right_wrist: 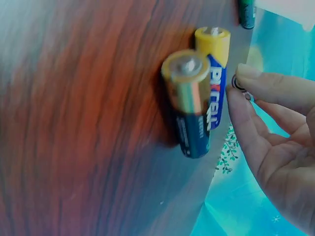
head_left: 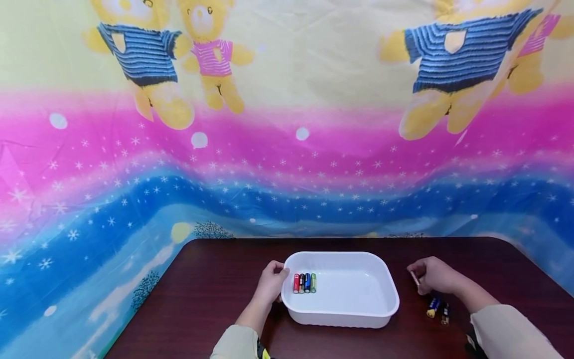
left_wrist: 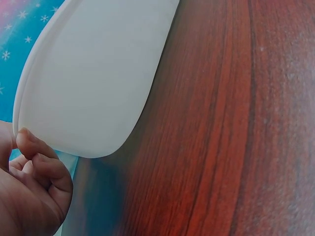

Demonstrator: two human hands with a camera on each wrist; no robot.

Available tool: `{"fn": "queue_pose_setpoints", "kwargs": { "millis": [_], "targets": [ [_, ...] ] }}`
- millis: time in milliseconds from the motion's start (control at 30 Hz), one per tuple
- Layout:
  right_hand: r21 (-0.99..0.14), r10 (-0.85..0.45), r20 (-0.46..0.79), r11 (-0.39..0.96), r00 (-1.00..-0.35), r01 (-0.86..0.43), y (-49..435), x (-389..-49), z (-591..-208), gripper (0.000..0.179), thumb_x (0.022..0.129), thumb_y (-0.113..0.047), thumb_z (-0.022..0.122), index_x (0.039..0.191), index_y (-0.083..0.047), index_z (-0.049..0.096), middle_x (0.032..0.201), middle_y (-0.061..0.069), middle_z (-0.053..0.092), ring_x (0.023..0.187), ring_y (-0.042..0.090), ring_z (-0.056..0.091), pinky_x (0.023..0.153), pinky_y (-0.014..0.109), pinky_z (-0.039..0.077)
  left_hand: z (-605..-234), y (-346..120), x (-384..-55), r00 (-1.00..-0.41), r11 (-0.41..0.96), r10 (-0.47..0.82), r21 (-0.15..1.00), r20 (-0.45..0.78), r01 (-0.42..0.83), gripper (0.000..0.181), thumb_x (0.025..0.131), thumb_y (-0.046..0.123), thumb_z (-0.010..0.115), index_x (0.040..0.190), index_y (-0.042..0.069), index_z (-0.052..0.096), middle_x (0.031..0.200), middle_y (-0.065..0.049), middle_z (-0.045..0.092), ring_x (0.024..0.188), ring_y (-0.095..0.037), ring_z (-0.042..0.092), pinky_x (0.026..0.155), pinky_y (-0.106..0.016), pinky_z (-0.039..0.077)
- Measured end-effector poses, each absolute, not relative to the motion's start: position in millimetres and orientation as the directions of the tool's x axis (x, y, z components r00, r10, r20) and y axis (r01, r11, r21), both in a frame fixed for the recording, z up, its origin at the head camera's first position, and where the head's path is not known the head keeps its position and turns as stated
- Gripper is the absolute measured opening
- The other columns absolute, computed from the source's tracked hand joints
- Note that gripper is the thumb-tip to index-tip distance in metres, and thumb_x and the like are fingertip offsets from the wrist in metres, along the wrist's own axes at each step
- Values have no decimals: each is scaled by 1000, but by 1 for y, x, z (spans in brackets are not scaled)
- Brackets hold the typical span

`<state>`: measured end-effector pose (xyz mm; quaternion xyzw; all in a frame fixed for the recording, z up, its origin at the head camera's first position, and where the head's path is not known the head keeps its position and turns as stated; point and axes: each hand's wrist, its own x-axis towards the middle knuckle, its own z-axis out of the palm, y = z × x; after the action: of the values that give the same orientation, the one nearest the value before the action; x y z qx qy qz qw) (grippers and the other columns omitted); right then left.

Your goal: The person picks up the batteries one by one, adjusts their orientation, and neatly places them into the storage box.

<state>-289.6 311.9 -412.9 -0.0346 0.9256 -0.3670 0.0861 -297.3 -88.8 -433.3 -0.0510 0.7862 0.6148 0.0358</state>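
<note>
A white plastic tub (head_left: 341, 319) stands on the table, four-sided with rounded corners. My left hand (head_left: 271, 281) grips its left rim, thumb over the edge. Inside, against the left end, lie a red battery (head_left: 296, 283), a black one (head_left: 302, 283), a blue one (head_left: 307, 282) and a green one (head_left: 313, 282), side by side. Right of the tub, my right hand (head_left: 435, 275) pinches a slim battery (head_left: 415, 279) between thumb and fingers; mostly its end shows in the right wrist view. Below that hand lie a blue-and-yellow battery (right_wrist: 216, 83) and a black-and-gold battery (right_wrist: 189, 108).
In the right wrist view, a green battery (right_wrist: 247, 14) lies at the upper edge. The dark reddish wood table (head_left: 215, 294) ends at a patterned cloth (head_left: 287, 149) with bears that hangs behind it.
</note>
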Motion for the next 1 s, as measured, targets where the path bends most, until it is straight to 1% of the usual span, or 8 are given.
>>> {"fn": "queue_pose_setpoints", "kwargs": {
  "millis": [200, 333, 500, 733, 1000],
  "targets": [
    [-740, -73, -100, 672, -992, 26, 310, -291, -407, 57, 65, 6, 74, 117, 15, 53, 94, 17, 56, 76, 23, 54, 62, 35, 52, -433, -90, -296, -994, 241, -30, 964, -106, -110, 21, 94, 19, 52, 110, 7, 52, 85, -16, 61, 41, -13, 40, 38, -22, 38],
    [-775, -33, -97, 629, -995, 55, 305, -291, -396, 60, 65, 3, 76, 118, 16, 51, 93, 19, 55, 79, 23, 55, 65, 36, 53, -432, -91, -296, -994, 244, -28, 964, -104, -108, 21, 94, 19, 51, 110, 6, 52, 85, -16, 60, 42, -14, 41, 38, -22, 38],
    [-807, -52, -110, 588, -993, 59, 299, -293, -383, 59, 67, 5, 75, 119, 16, 50, 97, 21, 55, 80, 22, 57, 70, 39, 54, -432, -91, -295, -994, 246, -27, 963, -105, -108, 21, 94, 19, 51, 111, 6, 51, 86, -16, 60, 42, -14, 41, 38, -22, 38],
    [-804, -85, -151, 590, -985, 72, 290, -295, -370, 58, 65, 7, 76, 117, 16, 52, 97, 20, 55, 76, 19, 59, 69, 40, 54, -433, -89, -295, -995, 252, -25, 962, -99, -102, 20, 94, 19, 50, 110, 7, 51, 84, -16, 60, 43, -14, 41, 39, -22, 38],
    [-791, -108, -184, 606, -977, 82, 279, -297, -354, 59, 63, 6, 78, 117, 14, 54, 99, 21, 56, 80, 22, 58, 71, 41, 54, -433, -89, -296, -995, 259, -18, 961, -94, -95, 18, 95, 18, 49, 109, 6, 50, 83, -17, 61, 41, -14, 39, 38, -23, 37]
  ]
}}
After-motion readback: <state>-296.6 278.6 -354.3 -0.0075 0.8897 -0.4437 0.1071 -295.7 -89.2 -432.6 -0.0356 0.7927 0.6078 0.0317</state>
